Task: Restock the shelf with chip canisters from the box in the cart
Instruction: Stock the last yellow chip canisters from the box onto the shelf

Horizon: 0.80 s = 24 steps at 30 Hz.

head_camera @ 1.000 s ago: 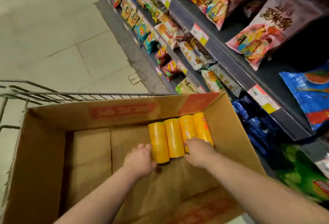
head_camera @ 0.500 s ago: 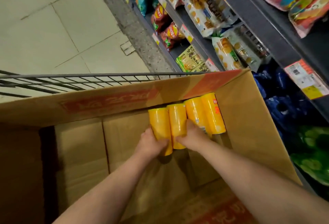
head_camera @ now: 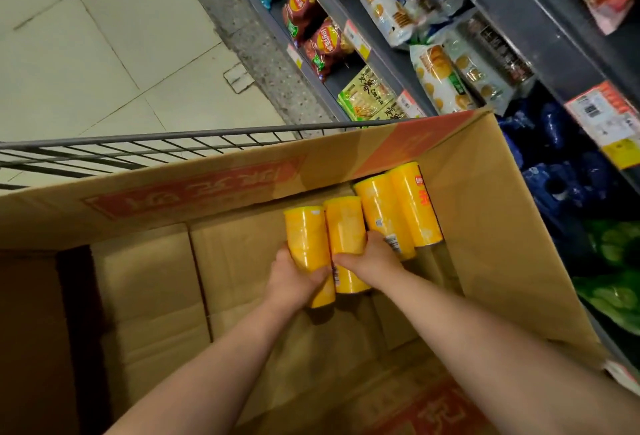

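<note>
Several yellow chip canisters lie inside a large cardboard box (head_camera: 485, 227) that sits in a wire cart (head_camera: 138, 147). My left hand (head_camera: 294, 279) grips the leftmost canister (head_camera: 306, 240), which is raised off the box floor. My right hand (head_camera: 370, 261) grips the canister beside it (head_camera: 344, 230), also lifted. Two more canisters (head_camera: 398, 209) stay lying against the box's far right corner. The dark shelf (head_camera: 519, 19) runs along the right side.
Snack bags and biscuit packs fill the shelf levels (head_camera: 325, 43), with price tags (head_camera: 606, 123) on the edges. Blue packs (head_camera: 554, 164) and green packs (head_camera: 616, 279) sit low at the right. Tiled floor (head_camera: 86, 54) lies beyond the cart to the left.
Both hands closed round a canister each and have lifted the two left ones toward me, apart from the other two. The view has tilted down and closer to the box.
</note>
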Each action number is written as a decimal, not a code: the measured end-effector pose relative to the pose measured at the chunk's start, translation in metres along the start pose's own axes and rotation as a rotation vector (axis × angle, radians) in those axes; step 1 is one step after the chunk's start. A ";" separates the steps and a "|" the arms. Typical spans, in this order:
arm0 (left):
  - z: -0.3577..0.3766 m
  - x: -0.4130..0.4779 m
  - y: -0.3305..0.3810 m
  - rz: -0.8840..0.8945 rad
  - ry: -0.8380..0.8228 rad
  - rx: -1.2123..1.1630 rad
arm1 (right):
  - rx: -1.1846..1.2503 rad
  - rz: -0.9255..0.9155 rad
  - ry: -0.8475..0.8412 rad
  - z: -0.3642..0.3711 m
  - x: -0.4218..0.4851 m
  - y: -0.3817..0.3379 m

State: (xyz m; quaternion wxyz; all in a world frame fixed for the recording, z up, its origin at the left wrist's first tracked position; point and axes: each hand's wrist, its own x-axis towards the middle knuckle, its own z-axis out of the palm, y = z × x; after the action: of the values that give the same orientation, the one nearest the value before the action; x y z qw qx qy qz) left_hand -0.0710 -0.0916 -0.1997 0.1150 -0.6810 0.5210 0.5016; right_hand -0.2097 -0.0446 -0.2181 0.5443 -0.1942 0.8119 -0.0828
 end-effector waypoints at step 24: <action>0.025 -0.137 0.074 0.505 -0.249 -0.151 | 0.484 -0.049 0.323 -0.106 -0.171 0.073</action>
State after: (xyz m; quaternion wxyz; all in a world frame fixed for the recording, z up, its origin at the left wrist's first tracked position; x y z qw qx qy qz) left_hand -0.1398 -0.0247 -0.0746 -0.0016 -0.4694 0.6170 0.6316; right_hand -0.2660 0.0832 -0.0560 0.4363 -0.0628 0.8397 -0.3171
